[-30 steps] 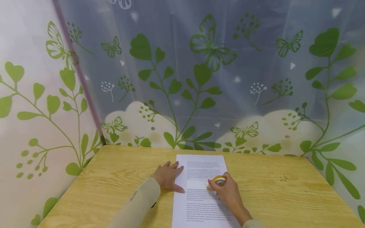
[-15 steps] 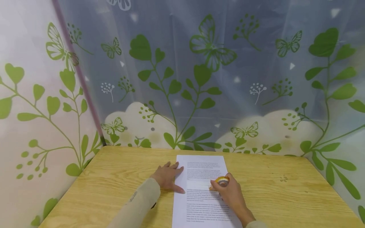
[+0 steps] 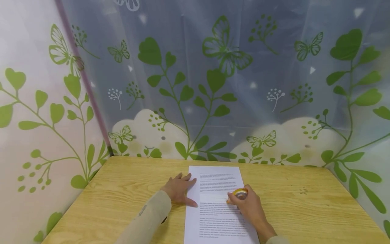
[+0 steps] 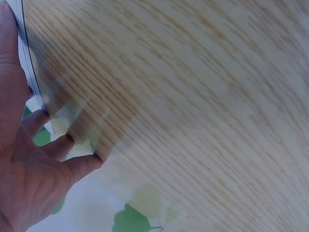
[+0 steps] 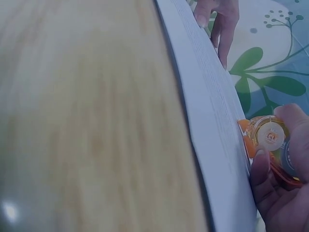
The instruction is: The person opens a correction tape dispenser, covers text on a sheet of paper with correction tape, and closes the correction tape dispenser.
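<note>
A stack of printed paper (image 3: pixel 192 223) lies on the wooden table, its sheet edges showing in the left wrist view. My left hand (image 3: pixel 178 189) rests on its left edge with fingers spread; some fingertips touch the wood in the left wrist view (image 4: pixel 29 169). Between thumb and fingers, my right hand (image 3: pixel 251 206) grips an orange, see-through correction tape (image 3: pixel 240 194), a round reel visible inside it from the right wrist. The tip of the correction tape (image 5: pixel 269 135) meets the page. To its left, a white band (image 3: pixel 211 198) crosses the page between two blocks of text.
The wooden table (image 3: pixel 304 210) spreads out on both sides of the paper. Behind it hangs a curtain (image 3: pixel 189 112) printed with green leaves and butterflies. Another patterned sheet (image 3: pixel 33 118) borders the left side.
My right hand has slid a little to the right across the page with the correction tape, and the white band behind it is longer. My left hand stays where it was.
</note>
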A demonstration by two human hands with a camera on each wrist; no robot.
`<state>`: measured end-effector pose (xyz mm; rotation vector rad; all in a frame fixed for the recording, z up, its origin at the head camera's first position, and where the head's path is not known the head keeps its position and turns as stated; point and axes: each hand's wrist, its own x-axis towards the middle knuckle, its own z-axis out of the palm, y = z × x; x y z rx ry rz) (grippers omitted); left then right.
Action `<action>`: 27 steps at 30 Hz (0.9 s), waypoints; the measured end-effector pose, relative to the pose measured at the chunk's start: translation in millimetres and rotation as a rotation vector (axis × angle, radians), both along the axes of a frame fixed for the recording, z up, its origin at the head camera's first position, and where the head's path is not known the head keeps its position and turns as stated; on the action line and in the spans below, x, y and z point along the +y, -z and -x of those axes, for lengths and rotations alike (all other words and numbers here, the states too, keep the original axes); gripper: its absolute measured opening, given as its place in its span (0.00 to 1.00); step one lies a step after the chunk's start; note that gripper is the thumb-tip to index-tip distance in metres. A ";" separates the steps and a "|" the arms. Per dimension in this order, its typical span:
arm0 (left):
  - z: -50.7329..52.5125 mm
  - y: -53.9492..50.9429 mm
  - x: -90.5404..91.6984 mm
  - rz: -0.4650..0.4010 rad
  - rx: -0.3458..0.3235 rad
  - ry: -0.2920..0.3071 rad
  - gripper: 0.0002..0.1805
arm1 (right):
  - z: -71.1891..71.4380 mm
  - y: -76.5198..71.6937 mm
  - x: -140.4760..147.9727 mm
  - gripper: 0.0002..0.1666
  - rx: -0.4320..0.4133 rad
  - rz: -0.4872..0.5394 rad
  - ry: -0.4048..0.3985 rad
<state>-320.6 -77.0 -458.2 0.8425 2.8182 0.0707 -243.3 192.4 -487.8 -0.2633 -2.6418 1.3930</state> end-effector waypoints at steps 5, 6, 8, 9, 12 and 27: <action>-0.3 -0.8 -0.2 0.004 0.007 -0.001 0.56 | -0.7 -1.1 3.5 0.27 -0.009 0.021 -0.007; -0.4 -0.7 -0.2 0.006 0.009 -0.001 0.56 | -1.0 -0.9 4.5 0.27 -0.008 0.017 -0.008; -0.4 0.0 -0.3 0.006 0.009 -0.001 0.56 | -1.7 -1.1 6.4 0.27 -0.007 0.011 -0.005; -0.3 0.4 -0.3 0.004 0.007 -0.001 0.56 | -2.0 -0.6 7.6 0.27 -0.007 0.011 -0.005; 0.0 2.2 -0.3 -0.003 0.001 -0.002 0.56 | -2.8 0.2 11.1 0.28 -0.010 0.011 -0.004; -0.5 1.0 0.9 0.001 0.002 -0.013 0.56 | -2.9 -1.7 18.5 0.26 -0.013 0.038 -0.005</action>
